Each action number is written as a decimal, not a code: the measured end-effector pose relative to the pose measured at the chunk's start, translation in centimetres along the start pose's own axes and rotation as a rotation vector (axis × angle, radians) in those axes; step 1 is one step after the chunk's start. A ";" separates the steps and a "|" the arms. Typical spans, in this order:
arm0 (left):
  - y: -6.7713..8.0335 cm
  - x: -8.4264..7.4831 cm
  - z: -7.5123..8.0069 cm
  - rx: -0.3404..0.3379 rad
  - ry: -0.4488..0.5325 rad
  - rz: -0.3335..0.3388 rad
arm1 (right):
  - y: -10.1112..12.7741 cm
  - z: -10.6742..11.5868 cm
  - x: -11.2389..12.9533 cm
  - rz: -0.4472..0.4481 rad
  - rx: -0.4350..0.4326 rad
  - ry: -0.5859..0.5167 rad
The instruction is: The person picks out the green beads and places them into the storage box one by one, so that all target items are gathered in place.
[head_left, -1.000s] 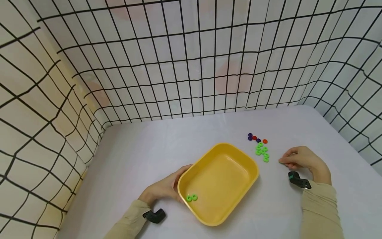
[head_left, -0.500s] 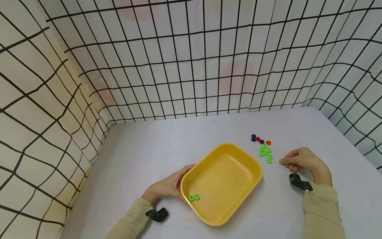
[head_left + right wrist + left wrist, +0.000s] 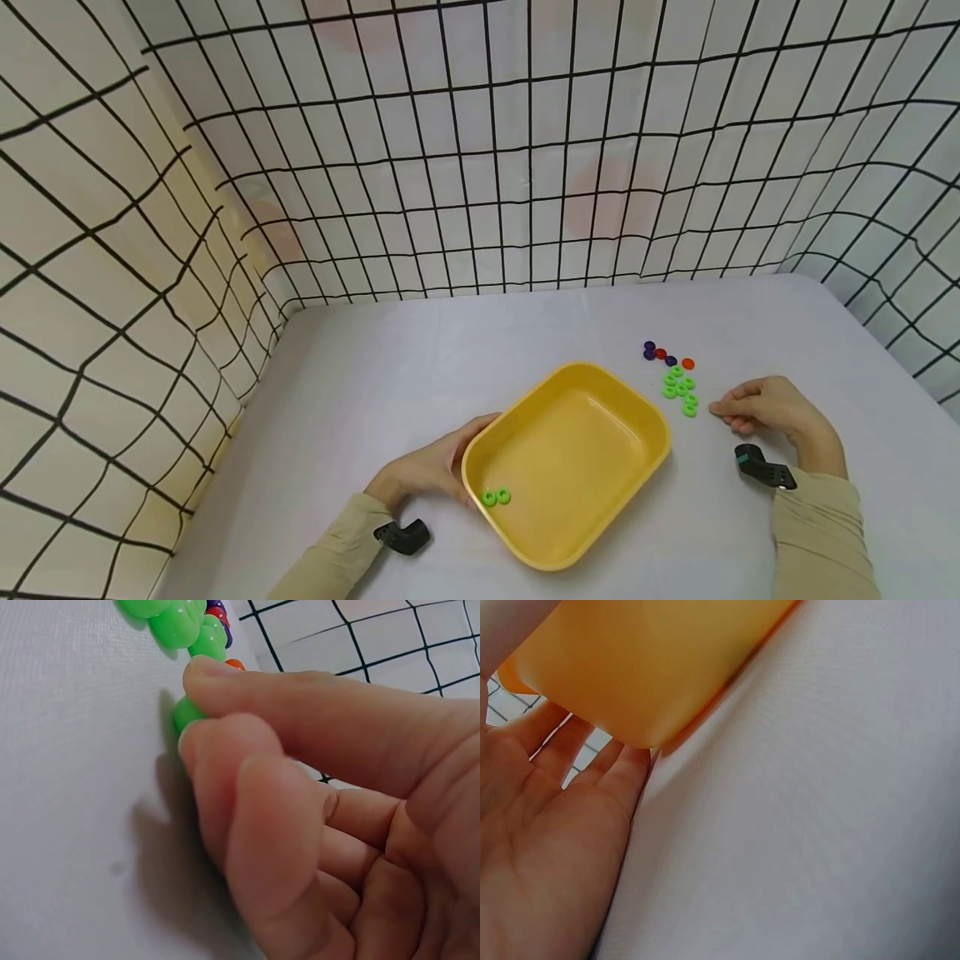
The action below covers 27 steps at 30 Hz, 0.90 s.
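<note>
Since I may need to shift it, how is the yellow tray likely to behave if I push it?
The yellow tray looks like smooth, moulded plastic, so it would probably stay stiff. Its broad, shallow shape suggests sliding rather than tipping. The two small green rings inside look loose, so they might skid about.

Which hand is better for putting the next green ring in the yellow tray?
Probably the right hand. Its wrist view shows a green ring between thumb and finger, and the hand is beside more green rings on the table. The left hand is busy gripping the yellow tray.
</note>
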<state>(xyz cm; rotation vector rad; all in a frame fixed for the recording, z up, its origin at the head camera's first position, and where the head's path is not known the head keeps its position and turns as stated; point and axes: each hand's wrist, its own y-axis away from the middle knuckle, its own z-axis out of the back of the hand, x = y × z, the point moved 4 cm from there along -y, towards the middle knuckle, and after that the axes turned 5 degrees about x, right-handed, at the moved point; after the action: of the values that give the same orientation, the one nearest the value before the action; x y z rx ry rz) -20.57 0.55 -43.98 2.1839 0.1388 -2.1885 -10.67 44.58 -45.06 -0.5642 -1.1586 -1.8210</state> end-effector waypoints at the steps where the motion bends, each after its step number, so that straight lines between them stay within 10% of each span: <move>1: 0.1 -0.1 0.0 -0.002 -0.003 0.001 | -0.1 0.0 0.0 0.002 0.001 -0.004; 27: 0.4 0.0 0.3 0.001 -0.040 -0.002 | -1.3 0.1 -1.2 -0.025 -0.016 -0.289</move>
<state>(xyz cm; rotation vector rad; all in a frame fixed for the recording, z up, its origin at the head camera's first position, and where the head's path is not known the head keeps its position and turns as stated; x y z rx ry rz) -20.87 0.10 -43.95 2.1398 0.1390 -2.2318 -11.14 45.37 -46.53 -0.8462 -1.3471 -1.8116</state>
